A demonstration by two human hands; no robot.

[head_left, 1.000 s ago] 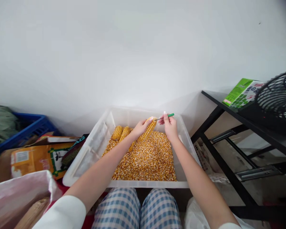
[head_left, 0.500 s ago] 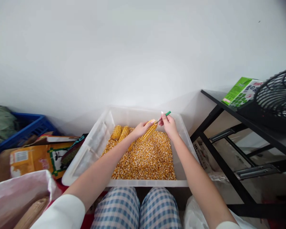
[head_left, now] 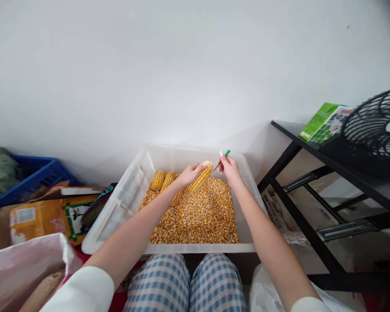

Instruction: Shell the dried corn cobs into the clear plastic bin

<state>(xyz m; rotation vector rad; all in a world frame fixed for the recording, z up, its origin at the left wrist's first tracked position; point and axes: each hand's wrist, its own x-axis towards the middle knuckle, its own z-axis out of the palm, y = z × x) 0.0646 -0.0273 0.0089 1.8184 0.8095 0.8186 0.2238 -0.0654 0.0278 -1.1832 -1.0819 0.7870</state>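
My left hand is closed around a yellow ear of corn, tilted with its far end up to the right. Between the fingers of my right hand is a thin screwdriver-like tool with a green handle and a dark metal shaft. Its tip points down toward the corn, a small gap away from it. Both hands are above a translucent plastic bin holding a thick layer of loose corn kernels. Other ears of corn lie on the kernels at the bin's far left.
To the right, a black stand carries a fan and a green-and-white carton. Left of the bin are an orange package, a blue crate and a white sack. A white wall rises behind.
The tool's tip has come away from the ear of corn, where it was touching near the end. The ear has turned slightly in my left hand. The view has shifted a little.
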